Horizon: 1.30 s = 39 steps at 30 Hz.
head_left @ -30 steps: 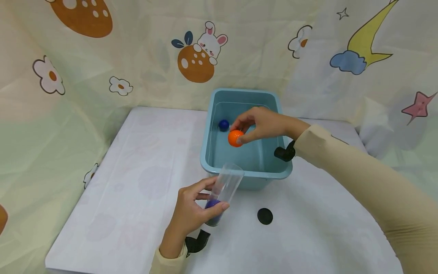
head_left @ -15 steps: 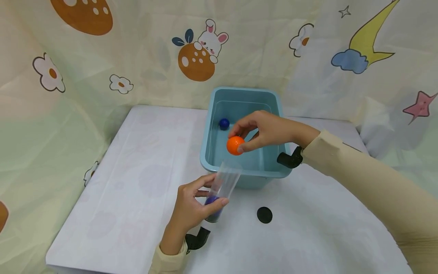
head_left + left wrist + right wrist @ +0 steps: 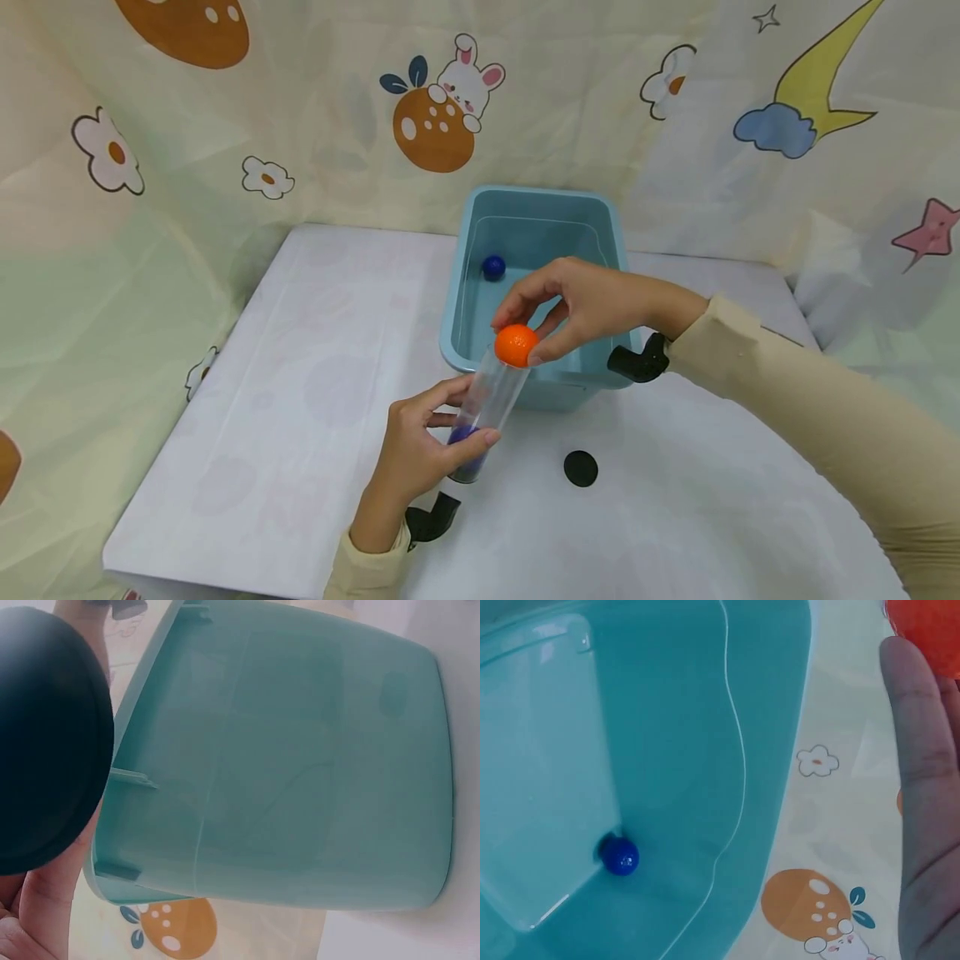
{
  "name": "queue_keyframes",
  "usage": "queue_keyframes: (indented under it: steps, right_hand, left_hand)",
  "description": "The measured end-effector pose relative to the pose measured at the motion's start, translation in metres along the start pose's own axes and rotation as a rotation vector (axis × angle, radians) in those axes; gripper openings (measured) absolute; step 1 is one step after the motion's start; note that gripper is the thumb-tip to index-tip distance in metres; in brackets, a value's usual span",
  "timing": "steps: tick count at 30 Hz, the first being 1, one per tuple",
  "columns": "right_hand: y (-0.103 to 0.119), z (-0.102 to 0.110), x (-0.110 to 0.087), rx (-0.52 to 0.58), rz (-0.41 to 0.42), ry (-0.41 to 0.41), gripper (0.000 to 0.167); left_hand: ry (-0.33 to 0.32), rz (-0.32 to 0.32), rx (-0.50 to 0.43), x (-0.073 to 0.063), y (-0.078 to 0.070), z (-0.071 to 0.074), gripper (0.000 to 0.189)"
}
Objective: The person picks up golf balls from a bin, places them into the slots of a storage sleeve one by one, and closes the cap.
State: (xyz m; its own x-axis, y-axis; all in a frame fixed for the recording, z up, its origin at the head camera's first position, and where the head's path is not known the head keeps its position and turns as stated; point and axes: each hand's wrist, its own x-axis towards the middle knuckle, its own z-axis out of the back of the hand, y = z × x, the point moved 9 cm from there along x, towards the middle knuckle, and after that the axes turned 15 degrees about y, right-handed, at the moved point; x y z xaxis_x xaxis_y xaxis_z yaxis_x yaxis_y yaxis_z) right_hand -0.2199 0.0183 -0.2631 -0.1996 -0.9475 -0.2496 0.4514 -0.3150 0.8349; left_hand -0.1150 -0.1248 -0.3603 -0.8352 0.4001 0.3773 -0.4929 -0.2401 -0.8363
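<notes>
My left hand [image 3: 423, 446] grips a clear plastic tube [image 3: 491, 396] near its lower end, tilted with its mouth toward the bin. Inside the tube's bottom sits a purple-blue ball [image 3: 462, 433], partly behind the thumb. The tube's dark round base [image 3: 52, 742] fills the left side of the left wrist view. Between thumb and fingers my right hand [image 3: 577, 304] pinches an orange ball [image 3: 516, 345] right at the tube's mouth. The same orange ball [image 3: 930, 630] shows at the corner of the right wrist view, beside a finger.
A blue-green plastic bin [image 3: 452, 325] stands behind the hands, with a dark blue ball [image 3: 493, 267] in its left part. A black disc [image 3: 581, 468] lies on the white table [image 3: 300, 400] right of the tube. A patterned cloth [image 3: 322, 108] hangs behind.
My right hand has brought the orange ball down and toward me, from above the bin to the mouth of the tube. The left hand has stayed nearly still with the tube.
</notes>
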Motion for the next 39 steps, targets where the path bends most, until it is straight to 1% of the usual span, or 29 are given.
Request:
queue_keyframes:
  steps: [6, 10, 13, 16, 22, 26, 34, 39]
  right_hand:
    - [0.003, -0.004, 0.005, -0.005, 0.016, 0.026, 0.029]
    - [0.003, -0.001, 0.005, 0.002, 0.026, 0.017, 0.025]
    - [0.001, 0.001, 0.005, 0.000, 0.030, 0.000, 0.025]
    - [-0.001, 0.006, 0.004, -0.004, 0.039, -0.032, 0.026]
    - [-0.008, 0.017, 0.004, 0.012, 0.050, -0.104, 0.035]
    - [-0.013, 0.027, 0.005, 0.011, 0.057, -0.161, 0.037]
    - [-0.029, 0.045, 0.005, 0.017, 0.007, -0.282, 0.038]
    - [-0.039, 0.058, 0.006, 0.023, -0.024, -0.352, 0.037]
  left_hand:
    - [-0.007, 0.001, 0.001, 0.001, 0.000, 0.002, 0.055]
    - [-0.020, 0.005, 0.007, 0.000, 0.000, 0.004, 0.054]
    - [-0.017, 0.010, 0.003, 0.000, 0.001, 0.003, 0.054]
    - [-0.020, 0.009, 0.002, 0.000, 0.002, 0.003, 0.054]
    - [-0.018, 0.014, -0.003, -0.002, 0.004, 0.003, 0.054]
    - [-0.020, 0.022, -0.004, -0.003, 0.005, 0.003, 0.054]
    - [-0.023, 0.038, -0.002, -0.004, 0.005, 0.004, 0.056]
    - [-0.030, 0.035, 0.002, -0.005, 0.005, 0.006, 0.057]
